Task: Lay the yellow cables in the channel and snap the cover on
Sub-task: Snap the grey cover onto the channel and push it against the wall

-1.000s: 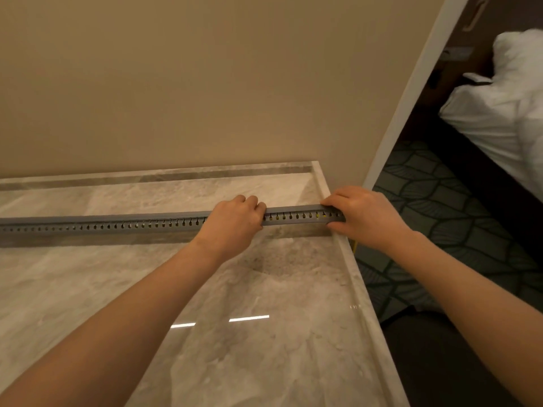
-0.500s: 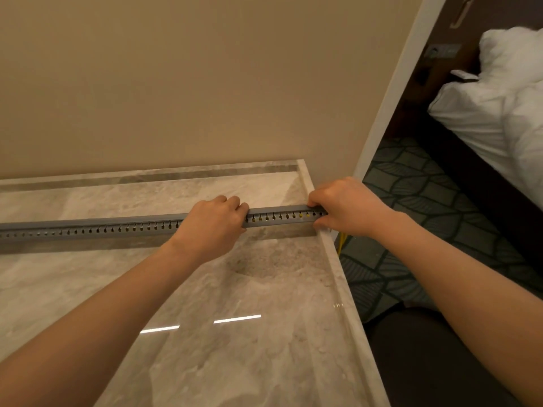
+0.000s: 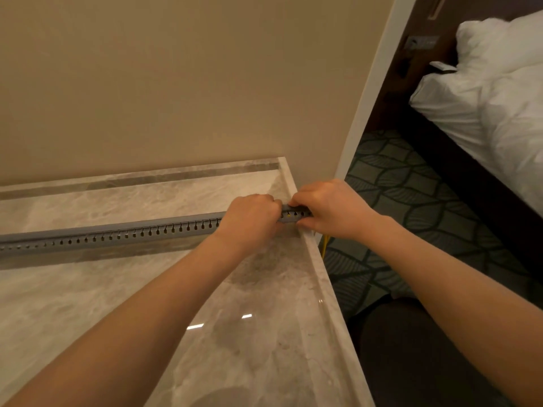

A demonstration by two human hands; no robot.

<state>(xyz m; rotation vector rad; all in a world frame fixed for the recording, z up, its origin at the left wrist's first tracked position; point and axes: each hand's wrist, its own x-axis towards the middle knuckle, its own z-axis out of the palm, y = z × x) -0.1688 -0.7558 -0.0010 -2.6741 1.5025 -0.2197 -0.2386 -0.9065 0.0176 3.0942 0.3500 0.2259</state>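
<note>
Where it lies on the marble tabletop (image 3: 147, 289), the grey channel (image 3: 117, 235) runs lengthwise from the tabletop's left side to its right edge. It is roughly parallel to the tabletop's back rim and set a little forward of it, with the row of teardrop slots in its side wall facing the person. Its right end reaches the tabletop's right edge, though the hands hide exactly where it stops. A smooth grey cover (image 3: 132, 225) sits along the top of the channel over the visible stretch; whether it is fully clipped down cannot be told. Inside the channel, yellow shows through a couple of slots in the short stretch between the hands, and the yellow cables (image 3: 324, 245) hang as a thin strand just off the tabletop's right edge. The left hand (image 3: 249, 218) is curled over the channel, fingers wrapped across the top and gripping it, so the channel passes under the knuckles. The right hand (image 3: 332, 210) holds the channel's end at the tabletop's right edge, fingers curled over the top and thumb against the slotted near wall, pinching it between them. Behind the tabletop stands a beige wall (image 3: 176, 83); to the tabletop's right lie a patterned carpet (image 3: 396, 186) and a bed (image 3: 484, 113) with white bedding.
</note>
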